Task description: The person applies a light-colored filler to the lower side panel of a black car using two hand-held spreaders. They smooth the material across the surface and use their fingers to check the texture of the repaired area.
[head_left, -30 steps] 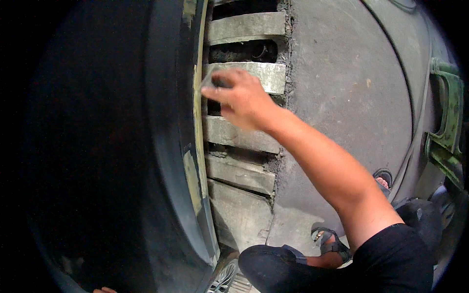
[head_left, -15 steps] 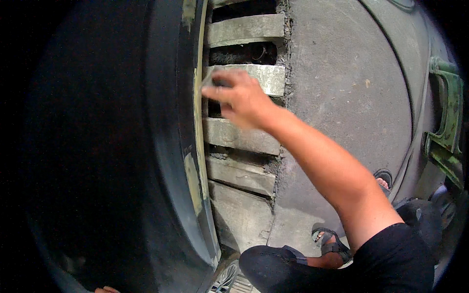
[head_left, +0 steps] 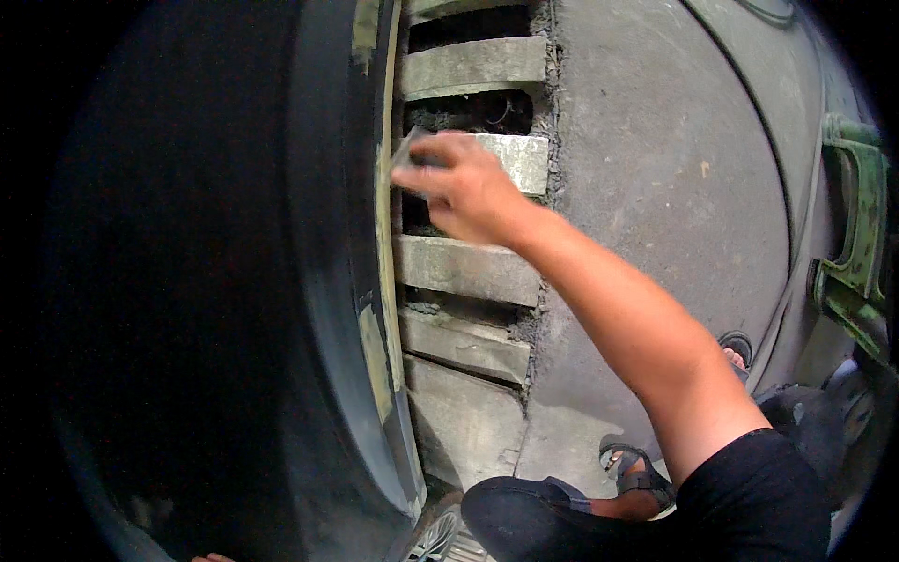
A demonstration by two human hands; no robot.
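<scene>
My right hand (head_left: 464,183), blurred, pinches a thin, translucent greyish piece (head_left: 409,148) against or just beside the long edge of a large dark panel (head_left: 187,262). That edge carries a pale yellowish strip (head_left: 384,234) with rougher patches (head_left: 373,361) lower down. My fingers are bent around the piece, whose exact shape is unclear. Only some fingertips of my left hand (head_left: 211,557) show at the bottom edge, on the lower part of the panel; whether they grip anything is hidden.
Concrete slats (head_left: 468,267) over dark gaps run beside the panel. Grey floor (head_left: 665,140) carries a dark hose (head_left: 768,131). A green metal part (head_left: 852,234) lies at the right. My knee (head_left: 496,515) and sandalled foot (head_left: 641,478) are below; a silvery spoked wheel (head_left: 435,534) shows at the bottom.
The whole view has shifted slightly, with panel and slats appearing a little lower and rightward. My right hand stays at the panel's edge, still blurred.
</scene>
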